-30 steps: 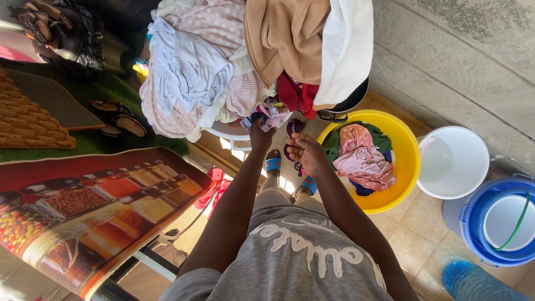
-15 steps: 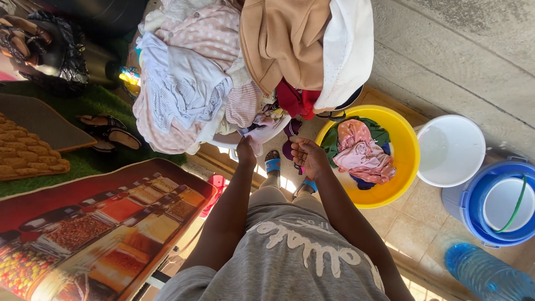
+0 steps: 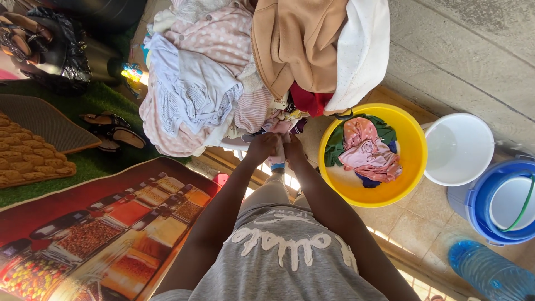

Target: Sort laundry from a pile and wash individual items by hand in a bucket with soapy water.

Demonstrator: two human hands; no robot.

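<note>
Grasping small pink garment (image 3: 280, 127) between left hand (image 3: 263, 146), right hand (image 3: 292, 146), under clothes pile (image 3: 223, 72).

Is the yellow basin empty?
No, the yellow basin holds a pink cloth lying on a green one and a dark blue one.

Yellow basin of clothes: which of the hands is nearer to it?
Right. The right hand is at the laundry pile's lower edge, just left of the yellow basin; the left hand sits beside it, farther from the basin.
</note>
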